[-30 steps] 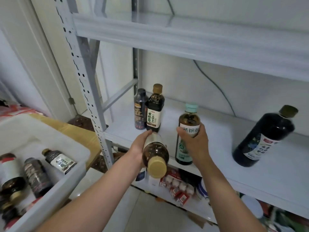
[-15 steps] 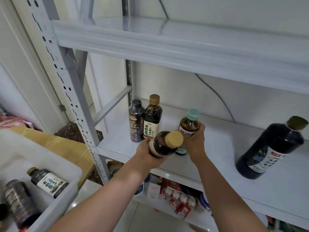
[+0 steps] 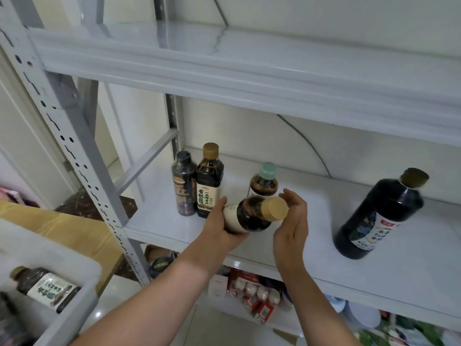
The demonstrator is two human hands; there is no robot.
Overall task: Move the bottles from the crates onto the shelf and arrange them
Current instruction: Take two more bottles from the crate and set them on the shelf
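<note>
Four bottles [image 3: 209,181] stand on the shelf [image 3: 311,258], right of the crate [image 3: 74,315]

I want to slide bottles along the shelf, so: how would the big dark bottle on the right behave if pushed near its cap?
The big dark bottle looks filled nearly to its neck, so probably heavy. It is tall for its base, so a high push may tip it; pushed low, it would likely slide on the smooth shelf.

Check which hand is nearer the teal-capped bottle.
Right. The right hand is open just right of the teal-capped bottle; the left hand grips the tan-capped bottle lower left of it.
</note>
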